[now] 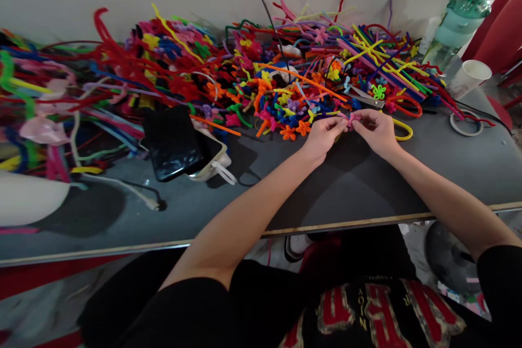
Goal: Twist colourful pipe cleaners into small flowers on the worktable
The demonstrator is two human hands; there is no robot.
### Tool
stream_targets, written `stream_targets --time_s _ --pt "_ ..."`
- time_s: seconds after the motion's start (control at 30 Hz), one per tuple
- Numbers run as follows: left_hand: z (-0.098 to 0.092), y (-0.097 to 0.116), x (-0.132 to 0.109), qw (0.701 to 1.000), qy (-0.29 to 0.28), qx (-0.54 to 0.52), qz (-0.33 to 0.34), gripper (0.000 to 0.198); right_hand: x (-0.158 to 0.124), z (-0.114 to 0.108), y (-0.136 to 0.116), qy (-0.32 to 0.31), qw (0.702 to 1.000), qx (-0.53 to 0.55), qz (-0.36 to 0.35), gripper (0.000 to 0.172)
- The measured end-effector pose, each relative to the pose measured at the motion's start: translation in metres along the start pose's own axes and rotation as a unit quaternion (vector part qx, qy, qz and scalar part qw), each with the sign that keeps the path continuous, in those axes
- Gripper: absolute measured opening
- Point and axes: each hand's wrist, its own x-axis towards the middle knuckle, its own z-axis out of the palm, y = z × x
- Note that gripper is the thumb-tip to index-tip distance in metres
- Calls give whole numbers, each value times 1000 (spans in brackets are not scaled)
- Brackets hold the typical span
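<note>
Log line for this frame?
left hand: pinching small pink pipe-cleaner piece | right hand: pinching same piece | behind: pile of multicoloured pipe cleaners | surface: grey table

The flower between left hand and right hand is pink. The table is dark grey with a pale wooden edge. The pile mixes red, orange, yellow, green, blue, purple and pink; by it lie orange flowers, a green flower and a yellow loop. The phone is black, the cup white, the bottle pale green. The shirt is black with red letters outlined in cream.
</note>
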Motion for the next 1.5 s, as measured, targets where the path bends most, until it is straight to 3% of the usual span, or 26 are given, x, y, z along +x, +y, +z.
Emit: stream_targets --time_s 0.27,0.43,0.53,0.63,0.8,0.97,1.13,1.5 --pt "5 -3 -3 999 40 -4 -5 18 1 1 5 -10 999 44 24 26" --pt "4 3 -5 991 72 57 99 16 5 0 8 -6 999 44 26 27" --pt "-2 8 -5 969 62 162 178 16 6 -2 10 1 998 49 25 27" --pt "-6 7 -3 944 67 246 212 12 7 -1 12 3 997 67 36 30" --pt "-4 -5 3 969 47 174 170 15 7 1 11 4 993 96 66 38" --pt "-3 -6 6 990 51 70 109 13 9 -1 9 5 993 100 61 33" --pt "-6 0 6 986 43 83 141 9 12 -3 11 -4 995 84 47 33" --pt "-8 -4 6 986 46 88 133 19 9 -6 6 -36 998 60 -2 25"
